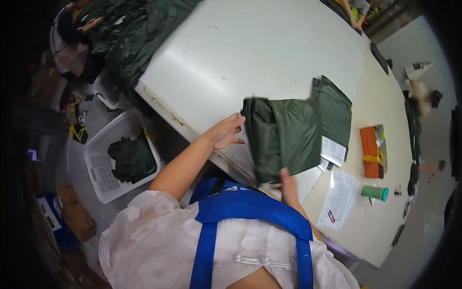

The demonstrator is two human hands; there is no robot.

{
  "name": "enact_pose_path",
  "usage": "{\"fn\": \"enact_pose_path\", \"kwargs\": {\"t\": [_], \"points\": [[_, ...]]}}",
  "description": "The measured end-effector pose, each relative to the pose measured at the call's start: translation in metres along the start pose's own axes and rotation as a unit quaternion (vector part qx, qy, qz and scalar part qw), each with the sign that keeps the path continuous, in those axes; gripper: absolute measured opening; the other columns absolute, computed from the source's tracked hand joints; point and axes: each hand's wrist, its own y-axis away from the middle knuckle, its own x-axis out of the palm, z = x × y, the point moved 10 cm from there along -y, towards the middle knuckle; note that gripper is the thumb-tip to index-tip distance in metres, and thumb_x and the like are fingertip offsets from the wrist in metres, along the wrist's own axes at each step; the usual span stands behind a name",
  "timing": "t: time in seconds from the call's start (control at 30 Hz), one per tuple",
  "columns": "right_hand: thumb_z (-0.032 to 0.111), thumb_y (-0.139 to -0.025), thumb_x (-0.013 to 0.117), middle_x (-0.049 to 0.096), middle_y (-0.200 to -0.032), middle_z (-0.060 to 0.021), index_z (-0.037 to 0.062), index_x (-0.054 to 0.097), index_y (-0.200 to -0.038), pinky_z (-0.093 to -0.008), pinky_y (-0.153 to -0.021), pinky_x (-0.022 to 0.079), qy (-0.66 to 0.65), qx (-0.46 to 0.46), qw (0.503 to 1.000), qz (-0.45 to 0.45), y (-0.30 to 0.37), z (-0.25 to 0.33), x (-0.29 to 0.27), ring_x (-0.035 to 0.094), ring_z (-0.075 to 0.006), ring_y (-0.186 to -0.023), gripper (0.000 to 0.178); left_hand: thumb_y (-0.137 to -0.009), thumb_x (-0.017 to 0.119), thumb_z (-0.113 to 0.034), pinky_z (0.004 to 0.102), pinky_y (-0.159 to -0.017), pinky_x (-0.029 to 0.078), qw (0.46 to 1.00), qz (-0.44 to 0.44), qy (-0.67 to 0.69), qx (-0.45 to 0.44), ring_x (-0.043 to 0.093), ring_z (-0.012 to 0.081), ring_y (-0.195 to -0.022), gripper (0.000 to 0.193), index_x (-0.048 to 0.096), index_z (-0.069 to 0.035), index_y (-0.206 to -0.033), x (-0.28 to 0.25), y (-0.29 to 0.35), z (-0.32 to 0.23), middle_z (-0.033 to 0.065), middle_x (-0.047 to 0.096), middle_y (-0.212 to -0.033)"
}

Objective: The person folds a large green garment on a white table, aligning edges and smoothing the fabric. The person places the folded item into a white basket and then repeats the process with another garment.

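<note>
A folded bundle of shiny dark green fabric (298, 130) sits near the left edge of the white table, in front of my body. My left hand (226, 134) is at the bundle's left side, fingers spread, fingertips at its upper left edge. At the lower edge is my right hand (288, 187), blurred, one digit against the cloth; its other fingers cannot be made out. Partly behind the bundle, on its right, lies another folded dark green piece (335, 113). A white printed label (333, 151) shows below that piece.
Right on the table (226, 48) are printed sheets (338, 200), an orange box (369, 154) and a green roll (374, 193). A white basket (98, 180) holding dark green cloth stands on the floor at left. Green fabric (139, 43) is heaped far left, by another person (67, 43).
</note>
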Motion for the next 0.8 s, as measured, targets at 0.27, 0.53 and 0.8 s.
{"fn": "enact_pose_path", "kwargs": {"t": [0.27,0.53,0.8], "points": [[0.025,-0.087,0.062,0.064,-0.103,-0.0161,0.0001,0.061,-0.112,-0.0343,-0.085,0.047,0.336,-0.303,0.891,-0.014,-0.057,0.132,0.013,0.061,-0.0264,-0.098,0.036,-0.09,0.056,-0.038,0.0369,-0.088,0.046,0.885,-0.141,-0.44,0.057,0.06,0.0319,-0.102,0.054,0.055,0.006,-0.121,-0.025,-0.036,0.027,0.0226,0.062,-0.111],[0.029,-0.067,0.081,0.058,-0.112,-0.0222,-0.0039,0.055,-0.119,-0.0385,-0.09,0.046,0.28,-0.191,0.941,0.018,-0.18,0.096,0.031,0.058,-0.0327,-0.103,0.067,-0.091,0.047,-0.042,0.0422,-0.087,0.046,0.894,-0.153,-0.421,-0.005,0.06,0.0373,-0.101,0.049,0.063,0.002,-0.108,-0.049,-0.054,0.042,0.0229,0.063,-0.109],[0.017,-0.069,0.079,0.051,-0.115,-0.0109,0.0051,0.054,-0.12,-0.0359,-0.097,0.04,0.243,-0.283,0.927,0.04,-0.119,0.112,0.023,0.051,-0.0251,-0.108,0.058,-0.082,0.064,-0.017,0.036,-0.071,0.049,0.86,-0.197,-0.465,0.074,0.063,0.0273,-0.079,0.017,0.064,-0.003,-0.091,-0.045,-0.046,0.033,0.0133,0.066,-0.084]]}}
